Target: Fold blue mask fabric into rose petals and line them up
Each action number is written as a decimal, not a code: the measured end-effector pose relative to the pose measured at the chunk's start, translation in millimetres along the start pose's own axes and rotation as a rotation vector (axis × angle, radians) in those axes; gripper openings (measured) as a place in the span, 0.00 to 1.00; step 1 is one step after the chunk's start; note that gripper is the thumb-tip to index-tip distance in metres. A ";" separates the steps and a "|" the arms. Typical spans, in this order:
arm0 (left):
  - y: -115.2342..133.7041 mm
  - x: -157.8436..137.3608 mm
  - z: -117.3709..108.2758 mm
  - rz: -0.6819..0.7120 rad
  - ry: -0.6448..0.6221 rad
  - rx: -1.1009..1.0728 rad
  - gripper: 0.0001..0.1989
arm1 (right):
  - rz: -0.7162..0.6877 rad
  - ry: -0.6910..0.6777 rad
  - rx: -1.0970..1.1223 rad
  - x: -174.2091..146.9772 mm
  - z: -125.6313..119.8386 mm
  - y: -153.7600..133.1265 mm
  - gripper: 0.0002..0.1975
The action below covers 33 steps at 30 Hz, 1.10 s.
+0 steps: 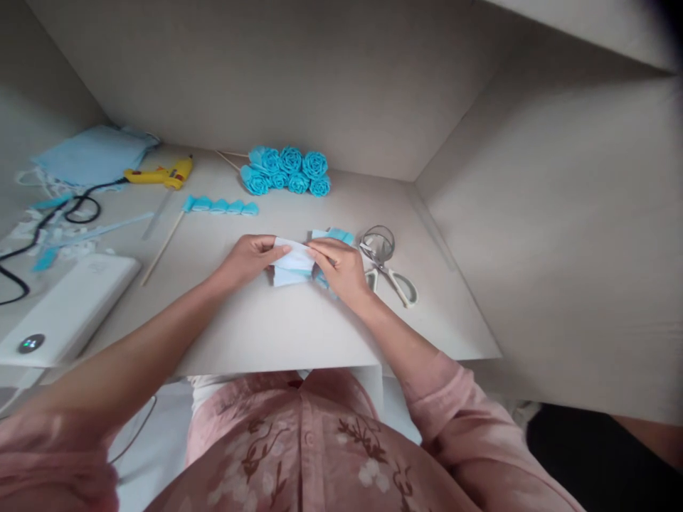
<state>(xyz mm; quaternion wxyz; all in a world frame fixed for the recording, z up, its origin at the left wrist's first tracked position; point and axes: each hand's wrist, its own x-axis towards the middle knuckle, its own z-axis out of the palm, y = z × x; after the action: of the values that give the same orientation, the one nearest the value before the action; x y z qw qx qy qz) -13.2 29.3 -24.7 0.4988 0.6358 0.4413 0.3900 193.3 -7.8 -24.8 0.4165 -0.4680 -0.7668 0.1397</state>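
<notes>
My left hand (253,254) and my right hand (341,267) pinch the two sides of a white cloth piece (293,254), thumbs on top. It looks like face-mask fabric. Just below it lies a pale blue cloth piece (292,277); whether it is joined to the held one I cannot tell. More blue cloth pieces (341,235) lie behind and under my right hand, partly hidden by it. Right of that hand are the scissors (398,284), with the blades by a small clear glass (378,243).
Blue cloth roses (291,171) lie at the back. A folded blue strip (220,206) is on a wooden stick (163,245). At left are a yellow glue gun (160,174) with a black cord, face masks (96,156), scraps (48,245) and a white power bank (75,306). Panels enclose the table.
</notes>
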 end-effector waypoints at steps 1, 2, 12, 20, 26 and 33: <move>0.7 -0.1 0.1 0.048 0.033 0.027 0.17 | -0.033 0.023 -0.003 0.6 -0.1 0.2 0.12; 2.5 -0.7 0.0 0.108 0.057 0.056 0.17 | -0.060 0.048 -0.008 1.4 -0.4 -0.3 0.12; 17.3 -11.4 1.6 0.081 -0.042 0.013 0.23 | -0.095 0.143 0.036 0.8 -4.0 -9.1 0.09; 17.1 -13.1 6.7 0.046 -0.092 -0.005 0.21 | 0.057 0.068 0.122 -0.8 -6.2 -13.1 0.13; 13.8 -12.3 7.0 0.036 0.010 -0.127 0.21 | 0.074 -0.018 0.193 -1.1 -3.8 -13.4 0.19; 12.7 -5.4 5.5 -0.001 0.061 -0.379 0.18 | 0.061 0.025 0.209 2.7 -12.0 -11.0 0.21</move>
<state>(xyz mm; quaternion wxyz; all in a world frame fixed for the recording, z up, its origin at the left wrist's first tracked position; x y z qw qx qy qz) -7.6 21.1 -13.6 0.5962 0.5184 0.3752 0.4849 195.3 -13.5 -9.4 0.4680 -0.4471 -0.7281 0.2257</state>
